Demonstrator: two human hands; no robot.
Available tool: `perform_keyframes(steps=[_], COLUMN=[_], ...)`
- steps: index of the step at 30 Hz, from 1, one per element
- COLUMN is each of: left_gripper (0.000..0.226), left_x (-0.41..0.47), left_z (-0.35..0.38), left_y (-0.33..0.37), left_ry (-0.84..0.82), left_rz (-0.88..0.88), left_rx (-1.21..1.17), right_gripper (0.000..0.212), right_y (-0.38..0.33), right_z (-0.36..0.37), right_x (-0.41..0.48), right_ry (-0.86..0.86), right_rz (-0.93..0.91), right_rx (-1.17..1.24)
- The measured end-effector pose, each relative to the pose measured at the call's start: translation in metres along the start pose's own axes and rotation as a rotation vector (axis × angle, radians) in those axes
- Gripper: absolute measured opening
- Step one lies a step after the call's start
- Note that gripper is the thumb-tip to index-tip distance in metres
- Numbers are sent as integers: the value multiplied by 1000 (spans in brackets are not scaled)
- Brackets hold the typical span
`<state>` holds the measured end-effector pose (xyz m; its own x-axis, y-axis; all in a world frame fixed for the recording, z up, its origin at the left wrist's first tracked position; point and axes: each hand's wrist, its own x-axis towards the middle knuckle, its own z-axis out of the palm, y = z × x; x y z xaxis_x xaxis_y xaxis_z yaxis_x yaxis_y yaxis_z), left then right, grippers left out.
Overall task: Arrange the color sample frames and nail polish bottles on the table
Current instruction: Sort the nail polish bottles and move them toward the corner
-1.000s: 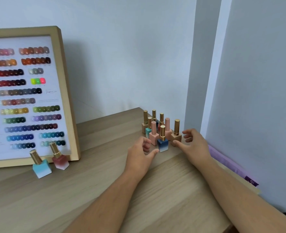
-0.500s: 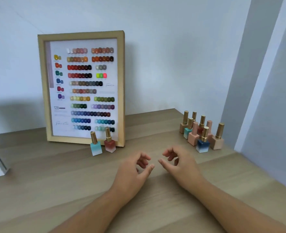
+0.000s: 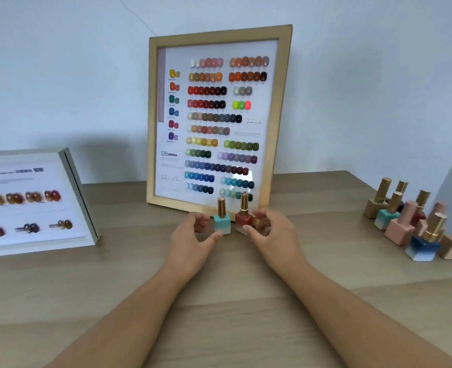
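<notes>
A wooden color sample frame leans upright against the wall at the back centre. Right in front of it stand a teal bottle and a red bottle, both with gold caps. My left hand is cupped around the teal bottle's left side, its thumb tip at the bottle's base. My right hand is cupped around the red bottle's right side, thumb at its front. Neither bottle is lifted. A white color sample frame lies tilted at the left.
A cluster of several gold-capped nail polish bottles stands at the right, near the corner of the wall. The wooden table stretches toward me under both forearms.
My view has swung left, away from the bottle cluster. Both hands moved from the cluster across the table to the two bottles in front of the wooden frame. The white frame came into view.
</notes>
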<state>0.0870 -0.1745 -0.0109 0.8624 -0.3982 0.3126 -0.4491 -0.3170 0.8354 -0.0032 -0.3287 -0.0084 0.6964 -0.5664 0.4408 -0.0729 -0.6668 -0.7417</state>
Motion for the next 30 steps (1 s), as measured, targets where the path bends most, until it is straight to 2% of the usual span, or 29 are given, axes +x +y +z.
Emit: perform_keyframes(steps=[5,14,21,30], left_gripper=[41,22,24,20], left_x=[21,19,-16,-44], left_z=[10,10,30,136], left_y=[-3,6,37,100], left_ry=[-82,-100,-171,-392], left_rz=[29,44,107,199], left_rx=[41,26,-85,-160], right_gripper=[26,14,17,22], right_y=[-1,0,27,81], right_z=[12,-1,-74,-185], right_x=[9,3,-29,-72], right_ry=[31,39,76,139], right_rz=[10,49,70,142], right_rx=[-63,-17,21,-187])
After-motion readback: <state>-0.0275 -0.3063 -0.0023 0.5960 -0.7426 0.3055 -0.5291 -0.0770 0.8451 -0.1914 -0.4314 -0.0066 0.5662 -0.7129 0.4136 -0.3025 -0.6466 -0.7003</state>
